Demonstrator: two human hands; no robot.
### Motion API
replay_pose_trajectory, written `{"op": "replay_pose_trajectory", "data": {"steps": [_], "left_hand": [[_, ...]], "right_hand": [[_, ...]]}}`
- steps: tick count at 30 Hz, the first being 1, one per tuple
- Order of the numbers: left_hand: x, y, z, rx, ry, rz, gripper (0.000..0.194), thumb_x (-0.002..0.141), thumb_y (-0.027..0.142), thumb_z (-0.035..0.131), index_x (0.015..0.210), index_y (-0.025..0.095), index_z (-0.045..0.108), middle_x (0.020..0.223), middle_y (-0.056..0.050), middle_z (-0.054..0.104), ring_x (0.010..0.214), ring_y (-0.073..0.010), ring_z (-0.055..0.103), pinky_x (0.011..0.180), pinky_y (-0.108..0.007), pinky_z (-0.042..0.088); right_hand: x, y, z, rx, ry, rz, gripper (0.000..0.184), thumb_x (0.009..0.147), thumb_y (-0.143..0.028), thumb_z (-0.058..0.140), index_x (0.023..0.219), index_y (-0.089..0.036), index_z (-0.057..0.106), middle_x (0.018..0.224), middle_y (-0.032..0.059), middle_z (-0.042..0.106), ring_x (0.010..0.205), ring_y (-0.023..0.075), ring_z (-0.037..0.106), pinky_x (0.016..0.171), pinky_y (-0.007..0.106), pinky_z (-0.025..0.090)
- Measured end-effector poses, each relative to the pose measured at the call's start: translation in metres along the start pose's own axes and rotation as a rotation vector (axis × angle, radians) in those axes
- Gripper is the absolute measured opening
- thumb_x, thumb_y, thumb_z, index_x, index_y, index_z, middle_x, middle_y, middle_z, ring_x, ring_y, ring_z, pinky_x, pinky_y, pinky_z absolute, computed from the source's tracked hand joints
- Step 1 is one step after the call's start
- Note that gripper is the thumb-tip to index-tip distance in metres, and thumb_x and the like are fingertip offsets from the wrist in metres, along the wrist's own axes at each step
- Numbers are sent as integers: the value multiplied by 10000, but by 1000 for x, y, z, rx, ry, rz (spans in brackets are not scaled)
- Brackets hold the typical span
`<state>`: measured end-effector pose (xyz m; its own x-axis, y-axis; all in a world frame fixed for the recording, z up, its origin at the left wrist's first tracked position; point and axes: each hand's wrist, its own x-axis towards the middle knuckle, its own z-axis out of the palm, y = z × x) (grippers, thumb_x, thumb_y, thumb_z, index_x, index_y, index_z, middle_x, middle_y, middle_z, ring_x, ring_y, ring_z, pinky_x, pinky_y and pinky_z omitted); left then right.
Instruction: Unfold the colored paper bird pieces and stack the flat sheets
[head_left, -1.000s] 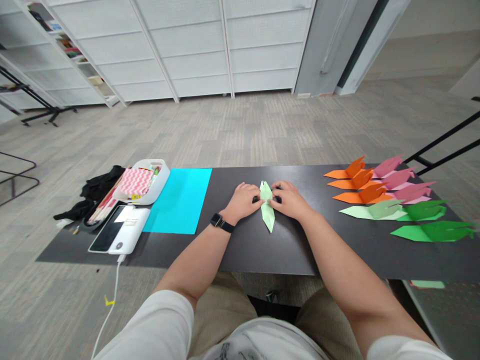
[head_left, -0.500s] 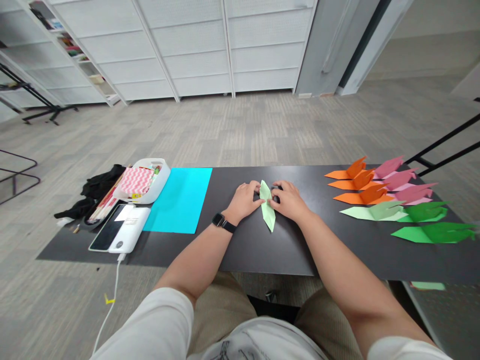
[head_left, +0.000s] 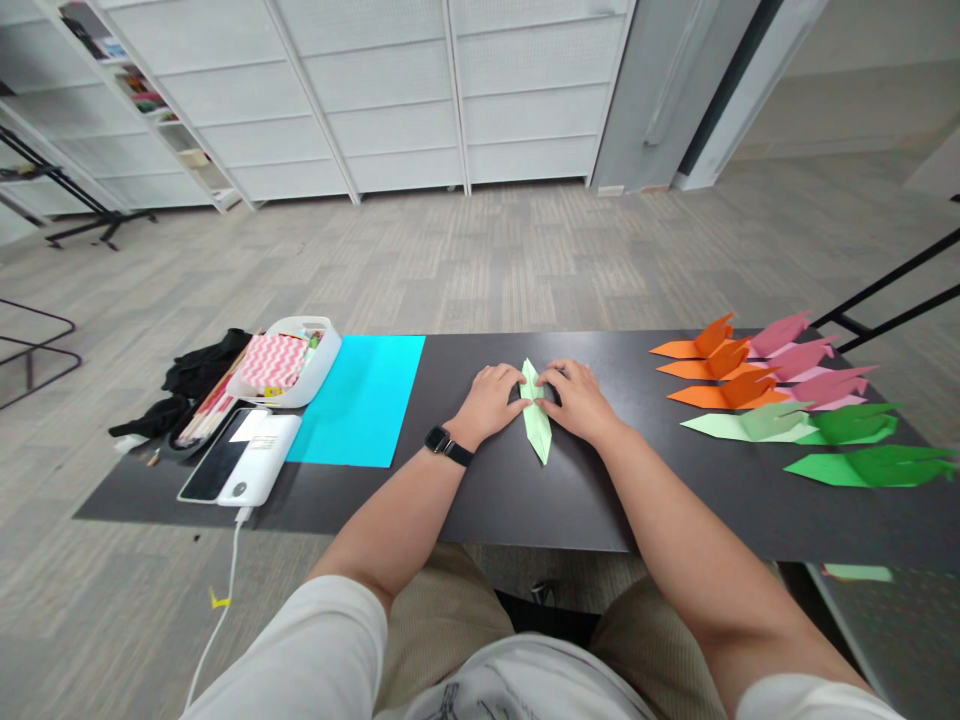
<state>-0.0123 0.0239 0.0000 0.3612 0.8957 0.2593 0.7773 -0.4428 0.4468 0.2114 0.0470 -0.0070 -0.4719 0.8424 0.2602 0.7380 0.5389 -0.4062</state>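
"How are the hands set?"

"The left hand [head_left: 491, 400] and right hand [head_left: 576, 400] face each other, fingers curled in narrow, each holding one side of the pale green folded paper [head_left: 538, 438]. The thumbs come in at its middle."

"Why from both sides?"

"I'd judge it keeps the piece centred and pressed evenly. It lies lengthwise on the bench [head_left: 540, 510], one point toward the body."

"Room to move?"

"The far tip sits near the bench's far edge. There's more bare surface on the near side, and some either side of the hands."

"Further out?"

"Leftward, a blue sheet [head_left: 367, 400] lies flat, with a white basket [head_left: 324, 362] and a power bank [head_left: 262, 460] beside it, seemingly parked beyond the elbow. Rightward, orange birds [head_left: 724, 390], pink birds [head_left: 829, 385] and green birds [head_left: 870, 466] sit in rows, likely set apart so wings aren't knocked. The nearest green one reaches close to the right edge."
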Motion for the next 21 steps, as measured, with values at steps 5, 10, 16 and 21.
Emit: {"op": "replay_pose_trajectory", "data": {"steps": [5, 10, 16, 21], "left_hand": [[-1, -1, 0, 23, 5, 4, 264, 938, 379, 748, 1156, 250, 675, 1290, -67, 653, 1216, -269, 606, 1131, -468, 448], [-2, 0, -1, 28, -6, -3, 253, 945, 391, 732, 1157, 264, 680, 1273, -62, 664, 1209, -277, 603, 1162, -490, 419], [-2, 3, -2, 34, 21, -33, 237, 924, 361, 742, 1088, 247, 616, 1171, -62, 671, 1147, -275, 607, 1122, -478, 439], [-3, 1, -1, 44, 21, -5, 203, 925, 381, 743, 997, 240, 616, 1214, -64, 657, 1195, -274, 593, 1144, -480, 418]], "right_hand": [[-1, -2, -1, -1, -19, 18, 281, 896, -302, 729, 1172, -288, 681, 1370, 132, 576, 1343, 388, 535, 1187, 746, 314], [0, 1, 0, 11, 6, 32, 260, 885, -312, 733, 1136, -277, 673, 1305, 119, 604, 1289, 368, 563, 1174, 735, 332], [-1, 3, 1, 16, -12, 41, 154, 897, -337, 729, 1037, -281, 699, 1284, 105, 613, 1287, 363, 564, 1176, 751, 311], [-1, 1, -1, 15, -30, 59, 150, 906, -341, 726, 1038, -275, 702, 1273, 105, 629, 1277, 369, 569, 1170, 782, 291]]}}
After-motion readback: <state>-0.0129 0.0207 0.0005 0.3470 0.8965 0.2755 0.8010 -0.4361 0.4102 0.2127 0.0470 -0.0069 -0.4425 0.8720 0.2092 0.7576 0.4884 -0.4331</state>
